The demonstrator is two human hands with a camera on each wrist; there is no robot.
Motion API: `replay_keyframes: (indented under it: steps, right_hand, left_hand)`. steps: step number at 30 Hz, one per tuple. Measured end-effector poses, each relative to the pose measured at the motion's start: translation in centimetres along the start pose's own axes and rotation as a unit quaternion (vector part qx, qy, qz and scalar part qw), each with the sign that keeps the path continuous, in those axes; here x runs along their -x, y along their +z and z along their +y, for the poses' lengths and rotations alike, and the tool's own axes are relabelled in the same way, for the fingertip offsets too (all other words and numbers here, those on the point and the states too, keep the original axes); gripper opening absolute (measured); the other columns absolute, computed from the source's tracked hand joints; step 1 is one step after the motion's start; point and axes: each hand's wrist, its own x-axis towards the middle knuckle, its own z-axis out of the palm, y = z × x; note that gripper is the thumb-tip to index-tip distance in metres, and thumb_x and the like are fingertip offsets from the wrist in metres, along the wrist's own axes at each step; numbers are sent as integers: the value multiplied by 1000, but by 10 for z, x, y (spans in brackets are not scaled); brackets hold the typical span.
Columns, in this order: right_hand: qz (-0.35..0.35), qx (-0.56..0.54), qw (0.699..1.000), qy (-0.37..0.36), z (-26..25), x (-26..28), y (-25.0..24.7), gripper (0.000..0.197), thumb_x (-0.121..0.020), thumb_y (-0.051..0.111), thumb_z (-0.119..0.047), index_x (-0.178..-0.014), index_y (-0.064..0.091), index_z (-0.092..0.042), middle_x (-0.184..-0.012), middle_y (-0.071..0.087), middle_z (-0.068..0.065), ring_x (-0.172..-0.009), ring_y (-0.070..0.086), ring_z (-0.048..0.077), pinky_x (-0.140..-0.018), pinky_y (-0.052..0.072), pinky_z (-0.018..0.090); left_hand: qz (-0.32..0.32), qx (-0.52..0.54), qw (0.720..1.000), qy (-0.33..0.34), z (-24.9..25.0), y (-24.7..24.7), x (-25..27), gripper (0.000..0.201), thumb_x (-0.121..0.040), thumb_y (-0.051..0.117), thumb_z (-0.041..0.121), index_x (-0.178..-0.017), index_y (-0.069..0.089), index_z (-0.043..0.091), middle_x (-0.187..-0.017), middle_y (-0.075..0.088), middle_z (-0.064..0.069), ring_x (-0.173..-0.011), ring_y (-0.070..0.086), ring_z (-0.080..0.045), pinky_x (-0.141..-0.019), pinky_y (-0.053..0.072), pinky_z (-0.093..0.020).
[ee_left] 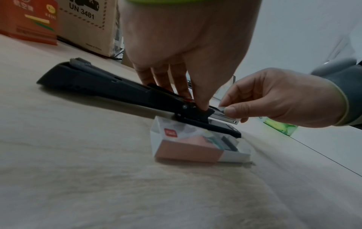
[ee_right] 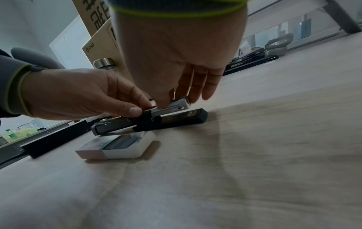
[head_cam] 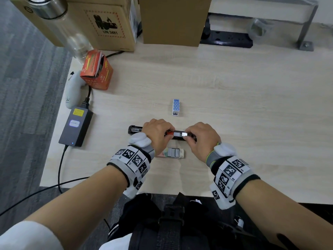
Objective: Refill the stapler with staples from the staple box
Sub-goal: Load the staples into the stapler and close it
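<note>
A black stapler (head_cam: 135,130) lies swung open across the desk, its lid flat to the left and its base (ee_right: 188,117) to the right. My left hand (head_cam: 167,131) pinches it at the hinge, thumb on the near side and fingers on the far side (ee_left: 180,86). My right hand (head_cam: 188,137) pinches a silver staple strip (head_cam: 178,134) from above, over the stapler's metal channel (ee_left: 225,116). The strip (ee_right: 181,103) sits on or just above the channel. The open staple box (head_cam: 171,152), with more strips inside, lies just in front of the stapler.
A small blue dotted object (head_cam: 176,107) stands behind the stapler. At the left are a black power adapter (head_cam: 76,127) with its cable, an orange carton (head_cam: 97,71), a white device and a glass bottle (head_cam: 75,38). Cardboard boxes (head_cam: 173,20) and a power strip line the back.
</note>
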Motion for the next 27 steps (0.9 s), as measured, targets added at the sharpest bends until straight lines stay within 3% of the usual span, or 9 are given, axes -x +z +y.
replay_keyframes:
  steps: [6,12,20,24,27]
  right_hand:
    - [-5,-1,1000,18,-1,0,4,27,-78,71,-20,-104,64,-17,-98,63,7,-91,55,29,-76,45,36]
    - [67,-8,998,-10,7,9,3,12,-72,74,-15,-79,64,-13,-88,61,4,-78,53,28,-66,47,36]
    - [48,-7,999,-6,4,13,12,14,-71,75,-15,-83,67,-12,-92,62,5,-80,55,30,-68,49,39]
    - [68,-6,998,-9,2,16,9,14,-72,73,-15,-84,65,-14,-91,60,4,-80,53,28,-68,48,39]
    - [80,-7,995,-52,0,22,5,12,-73,71,-12,-84,65,-15,-87,58,6,-76,50,28,-65,43,36]
  left_hand:
    - [1,9,1000,-11,0,0,1,13,-81,63,26,-94,66,27,-96,67,3,-90,54,-25,-81,42,-42]
    - [0,4,1000,-10,-1,0,1,12,-82,62,27,-94,65,27,-97,66,3,-91,54,-25,-81,40,-40]
    - [-1,6,1000,-1,-3,0,1,12,-82,62,26,-93,65,28,-97,66,3,-88,55,-23,-79,37,-36]
    - [37,-15,998,49,1,-2,6,17,-80,65,23,-97,65,23,-102,64,2,-94,54,-25,-79,36,-35]
    - [78,-22,992,98,3,-5,15,20,-79,67,21,-99,64,19,-101,62,-2,-90,52,-25,-76,36,-35]
